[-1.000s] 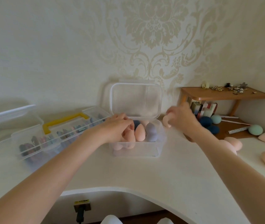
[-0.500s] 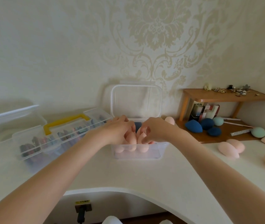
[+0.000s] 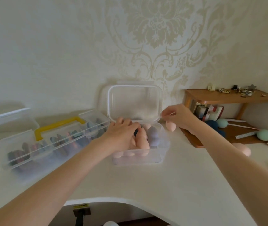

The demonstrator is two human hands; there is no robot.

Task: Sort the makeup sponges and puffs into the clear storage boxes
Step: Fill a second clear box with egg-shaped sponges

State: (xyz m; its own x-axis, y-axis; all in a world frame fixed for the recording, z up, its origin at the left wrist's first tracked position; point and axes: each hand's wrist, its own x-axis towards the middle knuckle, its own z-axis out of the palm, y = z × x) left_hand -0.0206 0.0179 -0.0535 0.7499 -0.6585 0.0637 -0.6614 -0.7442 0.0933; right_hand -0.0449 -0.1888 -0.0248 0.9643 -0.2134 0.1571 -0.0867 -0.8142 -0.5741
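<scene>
Sponges fill my clear box (image 3: 138,158) at frame centre, where my left hand (image 3: 121,136) presses them with relaxed fingers, while my right hand (image 3: 180,118), nearer, hovers loosely curled and empty just above the loose pink sponge (image 3: 170,126).

On the desk (image 3: 170,180), a small box (image 3: 138,158) holding sponges (image 3: 143,141) stands before its upright lid (image 3: 134,101). A long box (image 3: 48,144) lies to its left, a wooden shelf (image 3: 232,97) to its right, with loose sponges (image 3: 244,149) before the shelf.
</scene>
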